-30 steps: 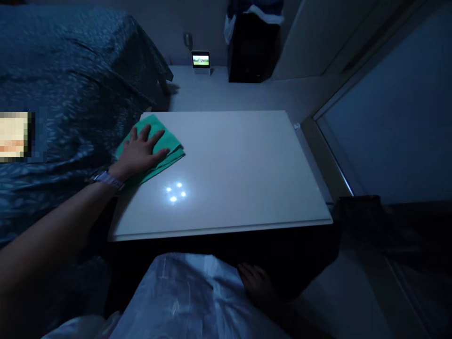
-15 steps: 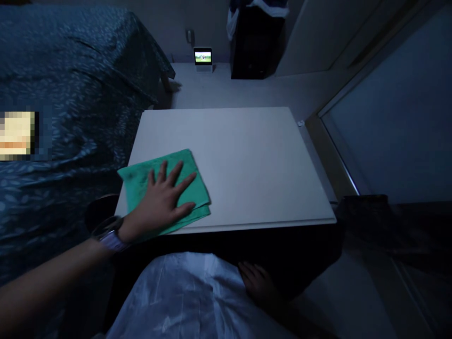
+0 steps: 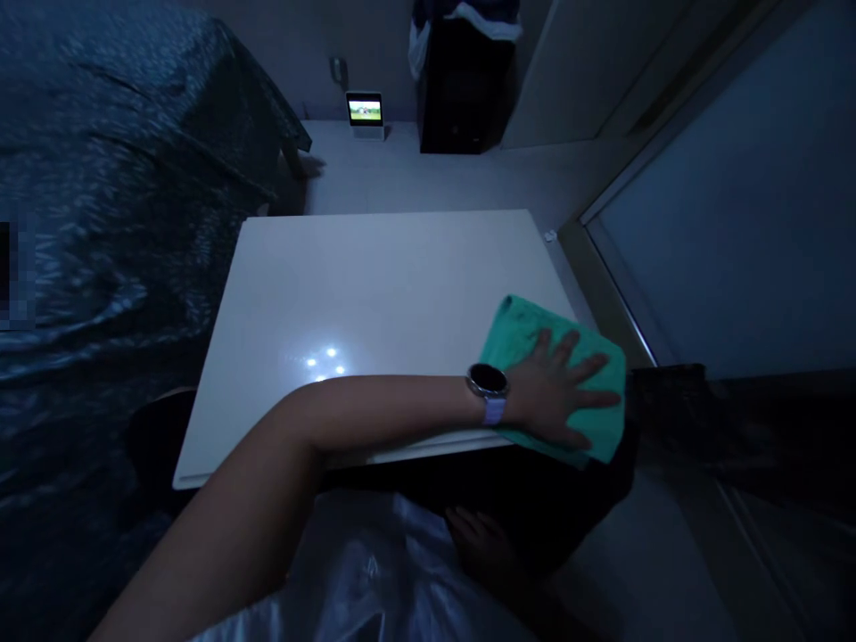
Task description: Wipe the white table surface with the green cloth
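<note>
My left hand (image 3: 555,392) lies flat with fingers spread on a green cloth (image 3: 512,334). The cloth covers the near right corner of a white tabletop (image 3: 374,276), and part of it hangs past the edge. A round-faced watch (image 3: 488,381) on a lilac strap is on my left wrist, and that forearm reaches across the table's near edge. Low in the view, my right hand (image 3: 481,539) rests in the dark by my lap, its fingers stretched out, with nothing visible in it.
A bed with a dark leaf-patterned cover (image 3: 134,178) stands on the left. Beyond the table, a small lit screen (image 3: 365,111) sits on the floor beside a black cabinet (image 3: 461,85) with clothes on top. A sliding door panel (image 3: 736,205) runs along the right.
My left hand has swept the green cloth from the table's left side to its near right corner. My right hand has stayed by my lap. Light reflections now show on the tabletop.
</note>
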The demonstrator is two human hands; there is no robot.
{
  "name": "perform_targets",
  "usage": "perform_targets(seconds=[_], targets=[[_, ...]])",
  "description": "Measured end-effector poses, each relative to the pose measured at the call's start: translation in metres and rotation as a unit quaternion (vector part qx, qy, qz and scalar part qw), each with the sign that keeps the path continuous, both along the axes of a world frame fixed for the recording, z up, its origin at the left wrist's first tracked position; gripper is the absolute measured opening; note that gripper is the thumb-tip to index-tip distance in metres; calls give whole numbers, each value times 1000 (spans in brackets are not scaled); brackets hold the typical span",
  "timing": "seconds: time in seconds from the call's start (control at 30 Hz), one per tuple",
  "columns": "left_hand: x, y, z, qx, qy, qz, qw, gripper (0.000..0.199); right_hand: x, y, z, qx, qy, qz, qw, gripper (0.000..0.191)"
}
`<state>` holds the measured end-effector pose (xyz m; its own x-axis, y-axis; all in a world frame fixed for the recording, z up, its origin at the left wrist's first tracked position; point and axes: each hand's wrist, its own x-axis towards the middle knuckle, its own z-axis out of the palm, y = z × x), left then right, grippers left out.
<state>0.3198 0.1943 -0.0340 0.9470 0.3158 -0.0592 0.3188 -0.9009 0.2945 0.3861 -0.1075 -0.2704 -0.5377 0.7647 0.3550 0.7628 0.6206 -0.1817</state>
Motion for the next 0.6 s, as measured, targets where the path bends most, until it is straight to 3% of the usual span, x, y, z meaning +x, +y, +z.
perform_targets(seconds=[0.07, 0.13, 0.23, 0.37, 0.5, 0.6], targets=[[17, -1, -3, 10, 4, -38, 999, 85, 0, -2, -3, 4, 3, -8, 1000, 39], [28, 12, -4, 12, -1, -35, 999, 81, 0, -5, -4, 1, 0, -11, 1000, 40], [39, 51, -4, 11, -1, 25, 1000, 78, 0, -9, -4, -9, -14, -17, 1000, 43], [39, 111, 1, 18, 12, 154, 988, 77, -1, -13, -6, -10, -26, -27, 999, 44], [4, 158, 6, 23, 19, 253, 967, 85, -1, -11, -7, -4, -30, -29, 999, 44], [-53, 180, 8, 23, 28, 347, 937, 86, 0, -8, -5, -5, -27, -20, 999, 44]])
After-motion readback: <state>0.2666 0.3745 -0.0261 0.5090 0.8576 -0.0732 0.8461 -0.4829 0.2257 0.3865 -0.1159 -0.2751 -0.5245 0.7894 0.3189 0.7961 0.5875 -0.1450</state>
